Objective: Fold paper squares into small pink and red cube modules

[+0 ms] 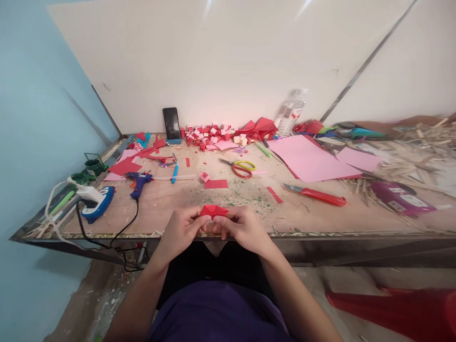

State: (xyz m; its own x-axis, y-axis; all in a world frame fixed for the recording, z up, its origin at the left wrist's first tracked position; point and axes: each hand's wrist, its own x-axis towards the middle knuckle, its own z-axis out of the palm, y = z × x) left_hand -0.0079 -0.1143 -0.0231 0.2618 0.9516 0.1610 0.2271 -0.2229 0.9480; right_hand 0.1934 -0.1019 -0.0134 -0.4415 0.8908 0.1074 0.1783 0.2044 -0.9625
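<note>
Both my hands meet at the table's front edge around a small folded piece of red paper (213,211). My left hand (183,228) pinches its left side with fingers closed. My right hand (242,228) grips its right side the same way. Just beyond on the tabletop lie a red paper rectangle (216,184) and a small pink paper box (204,176). A heap of folded red and pink paper boxes (210,135) sits at the back by the wall.
Scissors (239,168) and a red utility knife (318,195) lie mid-table. A blue glue gun (138,182) and power strip (95,202) are at the left, a phone (171,124) and water bottle (290,113) by the wall, pink sheets (309,159) and wood sticks (416,152) at the right.
</note>
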